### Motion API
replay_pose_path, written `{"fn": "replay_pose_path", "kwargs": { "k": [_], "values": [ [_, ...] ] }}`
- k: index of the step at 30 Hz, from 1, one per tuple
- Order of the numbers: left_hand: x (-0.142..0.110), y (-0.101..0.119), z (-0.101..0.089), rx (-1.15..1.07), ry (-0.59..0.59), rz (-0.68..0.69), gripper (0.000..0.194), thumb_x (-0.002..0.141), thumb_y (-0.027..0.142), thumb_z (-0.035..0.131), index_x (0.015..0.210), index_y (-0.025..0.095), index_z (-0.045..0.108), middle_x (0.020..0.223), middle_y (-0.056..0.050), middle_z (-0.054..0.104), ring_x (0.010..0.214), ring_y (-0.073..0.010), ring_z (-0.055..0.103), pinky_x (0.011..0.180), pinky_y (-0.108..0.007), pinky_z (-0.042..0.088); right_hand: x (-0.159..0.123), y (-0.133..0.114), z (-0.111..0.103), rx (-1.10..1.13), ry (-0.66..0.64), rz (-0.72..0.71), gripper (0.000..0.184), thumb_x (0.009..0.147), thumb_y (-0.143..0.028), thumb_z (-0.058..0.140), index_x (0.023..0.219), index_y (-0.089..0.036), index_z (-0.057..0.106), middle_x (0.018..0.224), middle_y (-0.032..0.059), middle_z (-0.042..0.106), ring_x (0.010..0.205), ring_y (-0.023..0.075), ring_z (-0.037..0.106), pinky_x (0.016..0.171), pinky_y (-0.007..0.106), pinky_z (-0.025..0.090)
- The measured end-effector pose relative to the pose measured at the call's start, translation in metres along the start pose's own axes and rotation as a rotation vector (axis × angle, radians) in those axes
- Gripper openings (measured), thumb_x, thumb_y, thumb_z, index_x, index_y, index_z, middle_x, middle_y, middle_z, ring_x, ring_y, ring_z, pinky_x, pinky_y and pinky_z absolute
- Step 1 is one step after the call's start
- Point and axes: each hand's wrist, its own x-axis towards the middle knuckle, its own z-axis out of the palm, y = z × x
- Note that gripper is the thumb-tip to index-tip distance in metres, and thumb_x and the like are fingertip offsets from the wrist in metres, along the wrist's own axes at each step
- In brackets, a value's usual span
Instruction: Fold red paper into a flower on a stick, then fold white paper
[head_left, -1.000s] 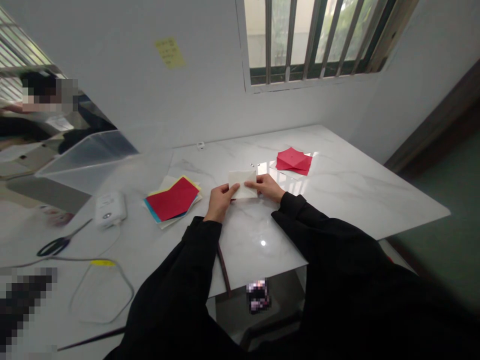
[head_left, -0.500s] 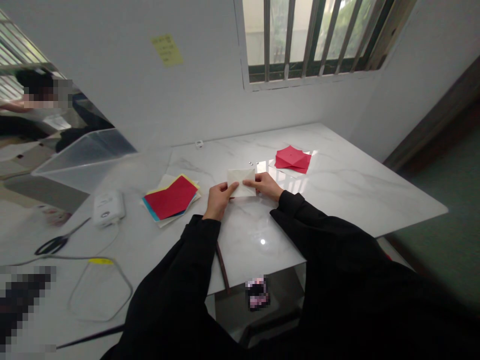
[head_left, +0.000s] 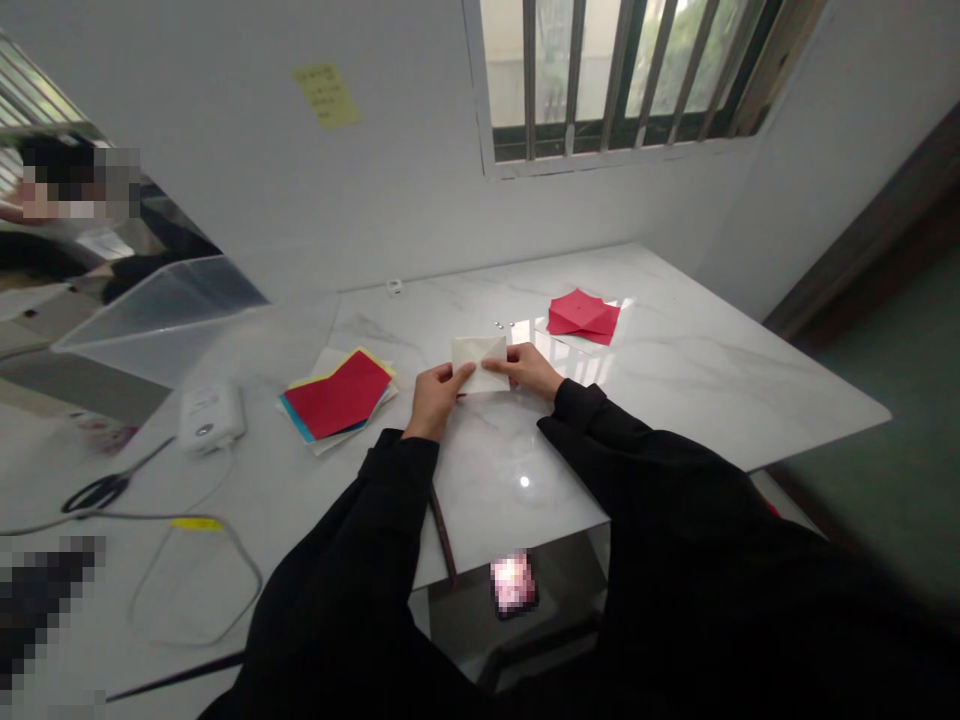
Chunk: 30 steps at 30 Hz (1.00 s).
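Observation:
A small folded white paper (head_left: pixel 477 355) lies on the white marble table (head_left: pixel 675 380) in front of me. My left hand (head_left: pixel 435 398) pinches its lower left edge with thumb and fingers closed. My right hand (head_left: pixel 529 368) pinches its right side, fingers pressed on the paper. Both arms are in black sleeves. A stack of coloured sheets with a red one on top (head_left: pixel 339 395) lies left of my left hand. Folded red paper pieces (head_left: pixel 583 316) lie beyond my right hand.
A white device (head_left: pixel 210 415) with a cable, black scissors (head_left: pixel 96 491) and a clear plastic box (head_left: pixel 161 305) are on the left. Another person sits at far left. A barred window is in the wall behind the table; the table's edge runs along the right.
Both hands stay pinched on the white paper with hardly any motion. The view has shifted slightly, so everything sits a little higher and further left.

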Motion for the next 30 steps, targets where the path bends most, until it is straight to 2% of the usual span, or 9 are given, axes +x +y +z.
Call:
{"fn": "replay_pose_path", "kwargs": {
  "k": [11, 30],
  "values": [
    [-0.003, 0.004, 0.001, 0.040, -0.003, 0.012, 0.057, 0.063, 0.058, 0.087, 0.094, 0.011, 0.079, 0.087, -0.010, 0.078, 0.075, -0.0219, 0.067, 0.065, -0.029, 0.049, -0.003, -0.007, 0.000, -0.029, 0.006, 0.012, 0.051, 0.073, -0.060, 0.082, 0.068, -0.012, 0.065, 0.053, -0.0029, 0.051, 0.049, 0.0077, 0.041, 0.048, 0.024, 0.030],
    [-0.007, 0.009, 0.003, 0.018, -0.016, -0.001, 0.058, 0.062, 0.058, 0.088, 0.095, 0.011, 0.079, 0.088, -0.010, 0.078, 0.075, -0.0217, 0.067, 0.064, -0.028, 0.049, 0.005, 0.007, -0.001, -0.098, 0.028, 0.002, 0.051, 0.077, -0.061, 0.080, 0.067, -0.013, 0.065, 0.052, -0.0008, 0.053, 0.049, 0.0094, 0.044, 0.046, 0.024, 0.031]
  ]
}}
